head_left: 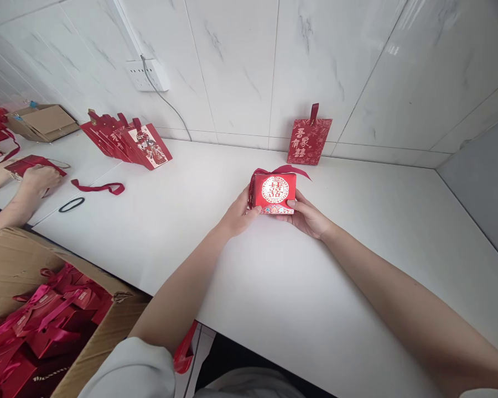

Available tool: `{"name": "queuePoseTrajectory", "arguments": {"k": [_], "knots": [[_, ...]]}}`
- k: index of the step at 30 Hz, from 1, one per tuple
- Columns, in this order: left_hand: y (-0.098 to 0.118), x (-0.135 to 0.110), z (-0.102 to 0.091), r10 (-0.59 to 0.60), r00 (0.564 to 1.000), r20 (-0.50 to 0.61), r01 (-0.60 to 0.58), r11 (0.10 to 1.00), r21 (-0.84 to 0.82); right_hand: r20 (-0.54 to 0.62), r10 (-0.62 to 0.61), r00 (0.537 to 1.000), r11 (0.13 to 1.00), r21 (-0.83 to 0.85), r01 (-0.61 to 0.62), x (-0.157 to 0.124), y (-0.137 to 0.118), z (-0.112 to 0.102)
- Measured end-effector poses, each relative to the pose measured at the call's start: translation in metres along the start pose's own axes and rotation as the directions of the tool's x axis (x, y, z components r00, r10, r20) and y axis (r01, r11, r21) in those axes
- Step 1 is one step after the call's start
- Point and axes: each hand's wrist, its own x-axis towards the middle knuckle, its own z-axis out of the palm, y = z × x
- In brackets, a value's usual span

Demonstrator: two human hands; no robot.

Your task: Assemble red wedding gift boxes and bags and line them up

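Note:
A small red gift box [274,193] with a white round emblem and a dark red ribbon on top sits on the white table [282,287], held between both hands. My left hand [240,214] grips its left side with the thumb on the front edge. My right hand [306,215] clasps its right side, fingers curled under and around it.
A finished red box [309,140] leans against the tiled wall behind. A row of flat red boxes [128,141] stands at the left. A loose ribbon [99,188] and a black band [71,204] lie nearby. Another person's hand [37,182] works at far left. A carton of red boxes [45,326] sits below.

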Motion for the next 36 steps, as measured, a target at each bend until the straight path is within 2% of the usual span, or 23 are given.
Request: {"name": "queuePoseTrajectory", "arguments": {"k": [14, 36], "knots": [[-0.002, 0.0002, 0.0004, 0.022, 1.0, -0.001, -0.022, 1.0, -0.014, -0.004, 0.004, 1.0, 1.0, 0.016, -0.004, 0.0004, 0.0007, -0.0015], [-0.0005, -0.0006, 0.001, -0.02, 1.0, 0.005, 0.02, 1.0, 0.009, -0.001, 0.012, 1.0, 0.999, 0.033, -0.012, 0.0021, 0.0023, -0.0032]]}}
